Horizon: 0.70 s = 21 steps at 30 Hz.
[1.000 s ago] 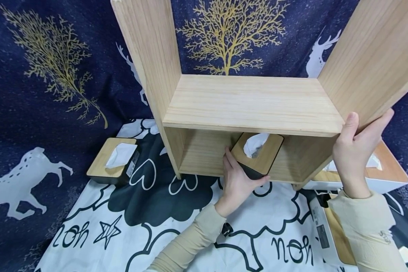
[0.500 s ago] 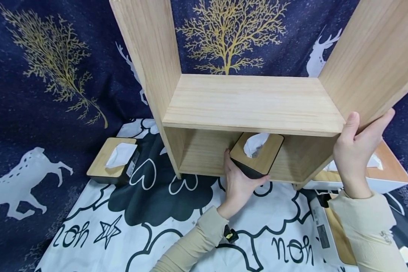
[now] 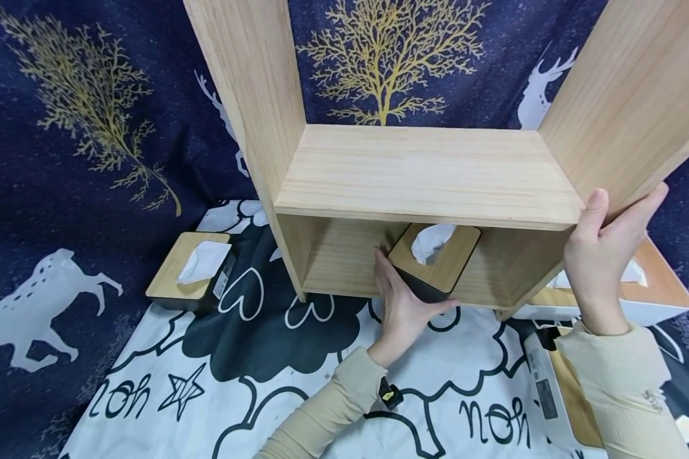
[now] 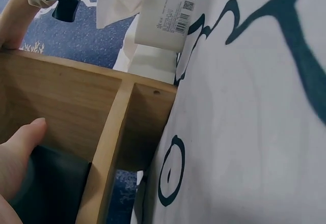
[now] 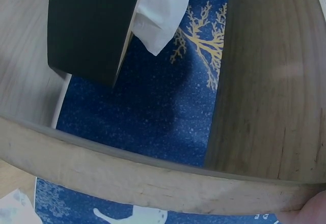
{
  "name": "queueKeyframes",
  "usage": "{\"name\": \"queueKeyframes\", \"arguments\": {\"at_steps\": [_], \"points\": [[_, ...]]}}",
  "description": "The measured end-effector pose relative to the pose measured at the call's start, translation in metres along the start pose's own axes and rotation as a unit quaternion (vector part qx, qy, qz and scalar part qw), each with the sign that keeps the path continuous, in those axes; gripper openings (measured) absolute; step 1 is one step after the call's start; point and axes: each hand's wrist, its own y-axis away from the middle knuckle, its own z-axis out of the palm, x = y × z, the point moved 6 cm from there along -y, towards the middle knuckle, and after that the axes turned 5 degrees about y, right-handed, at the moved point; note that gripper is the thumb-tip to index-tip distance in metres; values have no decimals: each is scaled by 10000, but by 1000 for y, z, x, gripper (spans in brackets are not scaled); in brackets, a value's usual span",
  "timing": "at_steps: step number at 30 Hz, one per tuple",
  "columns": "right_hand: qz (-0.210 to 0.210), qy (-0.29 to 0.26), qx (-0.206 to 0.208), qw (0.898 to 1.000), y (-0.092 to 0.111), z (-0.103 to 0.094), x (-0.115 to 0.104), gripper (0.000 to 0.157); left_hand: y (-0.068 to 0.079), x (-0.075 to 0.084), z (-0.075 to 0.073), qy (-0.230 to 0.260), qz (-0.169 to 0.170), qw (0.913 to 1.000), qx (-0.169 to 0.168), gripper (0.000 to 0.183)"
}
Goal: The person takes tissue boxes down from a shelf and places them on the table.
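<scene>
A black tissue box (image 3: 425,268) with a wooden lid and a tuft of white tissue stands at an angle on the lower board of a pale wooden shelf (image 3: 430,175). My left hand (image 3: 402,306) lies against its near left corner, fingers stretched along the left side and thumb along the front. The thumb (image 4: 25,142) shows straight beside the dark box wall (image 4: 53,183) in the left wrist view. On the right, my right hand (image 3: 600,261) grips the front edge of the shelf's side panel between thumb and fingers; only a fingertip (image 5: 313,211) appears in the right wrist view.
Another black tissue box (image 3: 186,268) sits left of the shelf. To the right are a white tissue box (image 3: 654,309) with a wooden lid and a white box (image 3: 548,389) partly under the right sleeve. A blue patterned cloth (image 3: 120,223) hangs behind.
The left hand's fingers first shift round the tissue box's side, then stretch out along it. The box stays almost in place. My right hand keeps its grip on the shelf panel.
</scene>
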Motion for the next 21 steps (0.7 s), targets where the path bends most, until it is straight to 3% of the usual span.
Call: {"name": "queueKeyframes", "arguments": {"at_steps": [7, 12, 21], "points": [[-7, -25, 11, 10000, 1, 0, 0, 56, -4, 2, 2, -90, 121, 9996, 244, 136], [-14, -30, 27, 10000, 0, -1, -1, 55, -9, -1, 2, 123, 177, 9993, 308, 126], [-14, 14, 19, 10000, 0, -1, 0, 56, -15, -7, 3, 338, -44, 9994, 44, 137]]}}
